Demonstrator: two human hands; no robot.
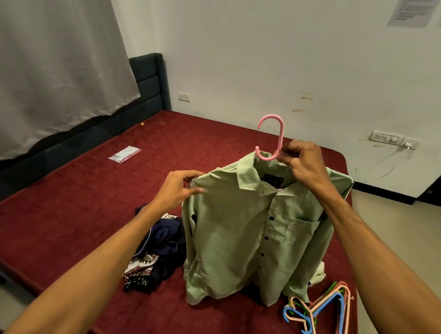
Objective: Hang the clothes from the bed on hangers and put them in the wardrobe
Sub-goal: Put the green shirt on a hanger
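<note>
A light green button shirt (239,234) hangs on a pink hanger (274,139), held up over the dark red bed (85,198). My right hand (304,163) grips the hanger's neck just under the hook, above the collar. My left hand (180,187) pinches the shirt's left shoulder seam. The shirt's hem touches the bed. Behind it lies a pile of dark blue and patterned clothes (156,255). A bunch of several coloured plastic hangers (319,315) lies on the bed at the lower right.
A small plastic packet (125,154) lies on the bed further back. A dark headboard (149,86) and a grey curtain (53,68) stand at the left. Wall sockets with a plugged cable (394,140) sit at the right. The bed's edge and the floor (389,239) are at the right.
</note>
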